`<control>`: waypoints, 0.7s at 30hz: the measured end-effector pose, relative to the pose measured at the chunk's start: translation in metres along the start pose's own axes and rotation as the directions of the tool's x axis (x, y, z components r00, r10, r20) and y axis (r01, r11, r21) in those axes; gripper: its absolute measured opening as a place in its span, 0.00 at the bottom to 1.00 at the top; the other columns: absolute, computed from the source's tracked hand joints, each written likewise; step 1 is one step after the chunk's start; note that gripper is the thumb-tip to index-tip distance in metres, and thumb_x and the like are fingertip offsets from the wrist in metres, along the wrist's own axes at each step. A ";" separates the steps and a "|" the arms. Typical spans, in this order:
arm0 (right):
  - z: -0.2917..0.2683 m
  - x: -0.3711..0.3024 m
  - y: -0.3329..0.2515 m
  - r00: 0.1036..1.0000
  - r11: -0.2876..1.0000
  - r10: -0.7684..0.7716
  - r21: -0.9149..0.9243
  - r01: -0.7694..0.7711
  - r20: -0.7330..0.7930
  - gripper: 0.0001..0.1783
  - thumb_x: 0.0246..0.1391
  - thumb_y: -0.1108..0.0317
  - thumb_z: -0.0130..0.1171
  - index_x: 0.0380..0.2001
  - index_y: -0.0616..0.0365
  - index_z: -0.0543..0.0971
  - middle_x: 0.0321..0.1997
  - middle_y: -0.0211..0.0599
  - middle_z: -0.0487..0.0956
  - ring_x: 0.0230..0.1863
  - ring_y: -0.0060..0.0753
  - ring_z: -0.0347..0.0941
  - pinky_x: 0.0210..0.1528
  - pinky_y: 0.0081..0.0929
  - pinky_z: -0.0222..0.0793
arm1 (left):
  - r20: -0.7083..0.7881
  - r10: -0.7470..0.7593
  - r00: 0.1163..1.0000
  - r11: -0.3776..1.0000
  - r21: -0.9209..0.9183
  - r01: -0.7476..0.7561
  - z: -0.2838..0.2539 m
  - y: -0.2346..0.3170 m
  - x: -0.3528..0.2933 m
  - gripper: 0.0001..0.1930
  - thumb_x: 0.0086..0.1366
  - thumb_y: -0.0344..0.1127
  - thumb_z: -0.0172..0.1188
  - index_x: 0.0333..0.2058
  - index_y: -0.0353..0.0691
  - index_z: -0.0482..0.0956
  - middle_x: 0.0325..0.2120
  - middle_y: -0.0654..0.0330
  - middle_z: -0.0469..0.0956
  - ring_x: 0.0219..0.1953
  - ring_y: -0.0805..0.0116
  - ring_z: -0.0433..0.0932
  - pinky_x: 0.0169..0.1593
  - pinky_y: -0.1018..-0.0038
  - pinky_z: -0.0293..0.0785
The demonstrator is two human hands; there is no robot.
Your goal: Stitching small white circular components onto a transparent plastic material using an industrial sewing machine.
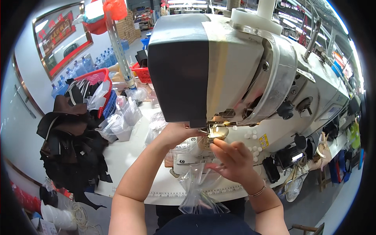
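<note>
A large sewing machine [235, 58] with a dark front cover fills the middle. My left hand [178, 133] reaches in under the machine head from the left, close to the needle area. Its fingertips are partly hidden there, so what they hold, if anything, does not show. Opposite it, my right hand [235, 160] has its fingers half bent and the thumb apart, with fingertips beside the lit metal presser foot parts [215, 131]. Nothing shows between that thumb and fingers. Below the hands a clear plastic bag [197, 188] hangs over the table's front edge.
Dark cut pieces [74, 145] hang in a heap at the left. Behind them stand a red basket [103, 88] and clear bags [127, 115]. White round bits [254, 149] lie right of the needle, near a black device [288, 156]. A ruler strip [227, 192] runs along the table's front edge.
</note>
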State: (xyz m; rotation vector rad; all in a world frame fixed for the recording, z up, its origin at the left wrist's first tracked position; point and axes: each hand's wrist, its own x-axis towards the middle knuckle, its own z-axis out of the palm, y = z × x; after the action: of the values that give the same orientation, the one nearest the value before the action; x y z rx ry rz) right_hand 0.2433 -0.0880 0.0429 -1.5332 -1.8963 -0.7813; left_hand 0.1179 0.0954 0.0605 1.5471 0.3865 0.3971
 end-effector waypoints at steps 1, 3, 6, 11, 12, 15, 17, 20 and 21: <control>0.001 -0.001 0.001 1.000 1.000 0.004 -0.003 -0.004 0.001 0.20 0.38 0.63 0.60 0.39 0.53 0.77 0.43 0.22 0.75 0.31 0.24 0.64 0.30 0.19 0.63 | 0.005 -0.001 1.000 1.000 -0.001 0.001 0.002 0.000 -0.001 0.18 0.51 0.24 0.59 0.43 0.36 0.73 0.38 0.59 0.76 0.39 0.71 0.74 0.42 0.77 0.71; 0.005 -0.002 0.004 0.998 0.976 -0.054 -0.212 0.048 -0.024 0.19 0.39 0.67 0.57 0.39 0.53 0.77 0.43 0.21 0.74 0.31 0.23 0.62 0.28 0.17 0.61 | -0.079 -0.047 0.996 0.992 -0.119 0.037 0.008 0.001 -0.006 0.15 0.50 0.23 0.59 0.39 0.33 0.74 0.34 0.59 0.77 0.37 0.71 0.76 0.43 0.75 0.71; -0.003 0.002 0.007 0.999 0.983 -0.046 -0.179 0.042 -0.017 0.18 0.37 0.70 0.55 0.38 0.52 0.76 0.44 0.22 0.74 0.31 0.24 0.62 0.27 0.18 0.61 | -0.175 -0.054 0.983 0.970 -0.241 0.010 0.013 -0.011 -0.014 0.12 0.50 0.23 0.58 0.36 0.31 0.75 0.33 0.59 0.78 0.37 0.71 0.76 0.43 0.75 0.70; -0.007 0.008 0.013 0.998 0.981 -0.067 -0.185 0.063 -0.017 0.17 0.36 0.69 0.55 0.36 0.52 0.77 0.41 0.22 0.74 0.31 0.25 0.62 0.28 0.19 0.61 | -0.143 -0.016 0.990 0.951 -0.309 -0.029 0.019 -0.021 -0.013 0.11 0.50 0.25 0.58 0.35 0.33 0.76 0.31 0.61 0.78 0.35 0.73 0.75 0.43 0.77 0.68; -0.008 0.007 0.017 0.998 0.984 -0.060 -0.170 0.057 -0.013 0.17 0.36 0.69 0.55 0.35 0.52 0.77 0.41 0.22 0.74 0.31 0.25 0.62 0.28 0.20 0.61 | -0.160 -0.018 0.987 0.946 -0.321 -0.034 0.023 -0.022 -0.014 0.11 0.51 0.25 0.58 0.36 0.34 0.76 0.32 0.61 0.78 0.35 0.74 0.75 0.44 0.77 0.67; -0.007 0.009 0.027 0.998 0.989 -0.057 -0.137 0.053 -0.029 0.17 0.35 0.69 0.55 0.35 0.50 0.77 0.39 0.19 0.74 0.31 0.26 0.62 0.28 0.21 0.62 | -0.211 0.001 0.978 0.931 -0.356 -0.078 0.034 -0.025 -0.017 0.10 0.53 0.25 0.58 0.36 0.37 0.75 0.32 0.64 0.76 0.37 0.77 0.72 0.46 0.78 0.64; -0.004 0.014 0.034 0.996 0.990 -0.067 -0.125 0.060 -0.052 0.16 0.35 0.69 0.55 0.34 0.49 0.77 0.38 0.18 0.75 0.31 0.26 0.62 0.29 0.21 0.62 | -0.252 -0.025 0.967 0.900 -0.426 -0.087 0.037 -0.028 -0.020 0.08 0.54 0.25 0.57 0.35 0.38 0.73 0.30 0.65 0.75 0.36 0.78 0.71 0.46 0.78 0.64; -0.003 0.015 0.041 0.997 0.996 -0.049 -0.077 0.044 -0.066 0.15 0.35 0.70 0.55 0.32 0.47 0.77 0.35 0.17 0.76 0.30 0.26 0.62 0.30 0.21 0.64 | -0.191 -0.083 0.978 0.933 -0.359 0.009 0.026 -0.023 -0.019 0.05 0.54 0.27 0.56 0.31 0.40 0.74 0.26 0.67 0.74 0.35 0.79 0.70 0.44 0.78 0.63; -0.002 0.015 0.040 0.996 0.997 -0.041 -0.071 0.036 -0.074 0.14 0.34 0.70 0.56 0.31 0.47 0.77 0.34 0.17 0.76 0.29 0.26 0.62 0.31 0.21 0.64 | -0.153 -0.139 0.978 0.940 -0.333 0.082 0.020 -0.019 -0.019 0.04 0.53 0.28 0.56 0.30 0.41 0.75 0.26 0.67 0.74 0.35 0.78 0.70 0.44 0.78 0.63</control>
State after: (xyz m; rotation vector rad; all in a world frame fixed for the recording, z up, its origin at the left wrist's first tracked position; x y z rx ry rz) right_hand 0.2802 -0.0727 0.0589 -1.4904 -1.8663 -0.9183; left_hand 0.1103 0.0693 0.0406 1.1663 0.5155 0.4845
